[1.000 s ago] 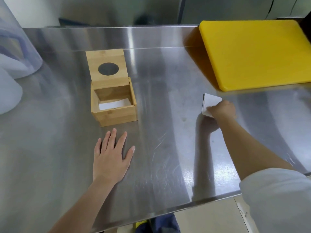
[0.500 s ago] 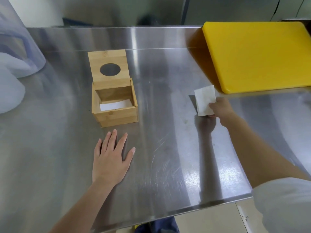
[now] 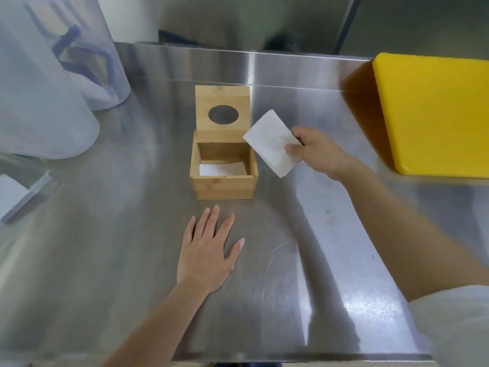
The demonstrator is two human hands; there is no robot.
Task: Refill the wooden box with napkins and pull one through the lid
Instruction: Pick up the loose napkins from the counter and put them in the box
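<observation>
From the head camera, the wooden box [image 3: 223, 172] stands open on the steel tabletop [image 3: 304, 260], its lid [image 3: 222, 112] with the round hole tipped up at the back and white napkins [image 3: 221, 169] lying low inside. The right hand [image 3: 318, 152] pinches a folded stack of napkins [image 3: 272, 143] in the air just beside the box's right rim, long axis slanting from far-left to near-right. The left hand [image 3: 207, 249] lies flat with fingers spread, holding nothing, near the box's front.

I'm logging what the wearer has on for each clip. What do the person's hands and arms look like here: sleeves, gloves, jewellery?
Both hands are bare: no gloves, rings or watch show on the left hand or the right hand. The left forearm is uncovered as far as the frame shows. The right arm is bare up to a short, loose white sleeve at the lower right edge. The fingernails look plain and unpainted.
</observation>
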